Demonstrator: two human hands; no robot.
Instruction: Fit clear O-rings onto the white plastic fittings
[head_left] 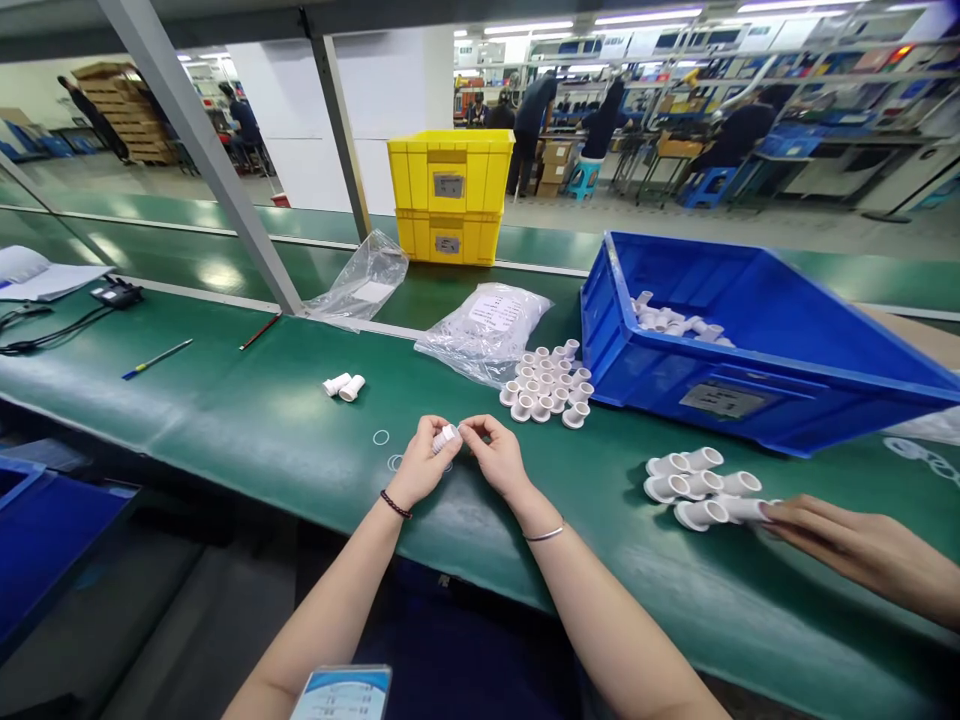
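Note:
My left hand (421,462) grips a small white plastic fitting (445,437) just above the green bench (247,420). My right hand (495,455) meets it from the right, thumb and forefinger pinched at the fitting's end. Clear rubber rings (381,437) lie on the bench just left of my hands. Two white fittings (343,386) rest side by side further left. A cluster of upright white fittings (546,385) stands behind my right hand.
A blue bin (757,340) holding white fittings sits at the right, with a plastic bag (487,330) beside it. A co-worker's hand (847,545) touches another group of fittings (697,485). Yellow crates (450,195) stand behind. A pen (157,358) lies at the left.

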